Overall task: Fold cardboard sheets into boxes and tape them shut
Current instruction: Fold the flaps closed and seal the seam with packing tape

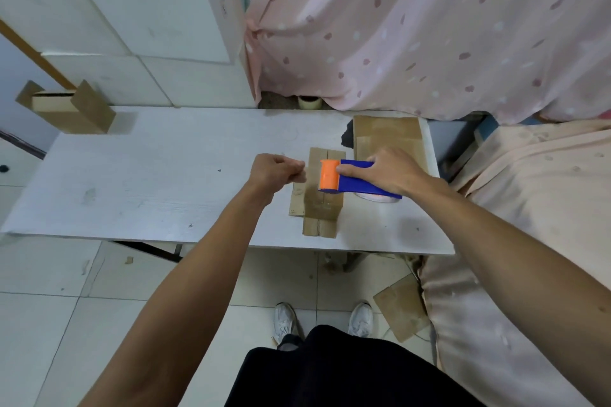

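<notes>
- Where the room closes off at 12 to 3 o'clock, a pink spotted curtain (429, 26) hangs down to table height.
- White blocks (115, 10) are stacked at 10 to 11 o'clock, hard against the table's far edge.
- White table (165, 175) spans the middle of the view; a person stands at its 6 o'clock side, both bare forearms reaching over it.
- Peach-coloured cover (529, 208) is draped at 3 to 5 o'clock, just beside the table's right end.
- Flat cardboard sheets (386, 135) lie at the table's 2 o'clock corner.
- Open-topped cardboard carton (76, 112) sits at the table's 10 o'clock corner, flaps standing up.
- Loose cardboard piece (401, 311) lies on the floor tiles at 5 o'clock.
- Cardboard box (322, 215) — the work piece — sits right of table centre, near the 6 o'clock edge; its centre seam runs 12 to 6.
- Tape dispenser (357, 180), blue body with an orange roller, is over the box top, roller end pointing to 9 o'clock.
- Right hand (393, 172) grips the dispenser from above, thumb laid along it toward the roller.
- Left hand (272, 170) is at the box's 9 o'clock side, fingers curled, thumb tip pressed to forefinger — cannot tell whether anything is in the pinch.
- Cream tape roll (309, 102) stands behind the table's far edge at 12 o'clock.
</notes>
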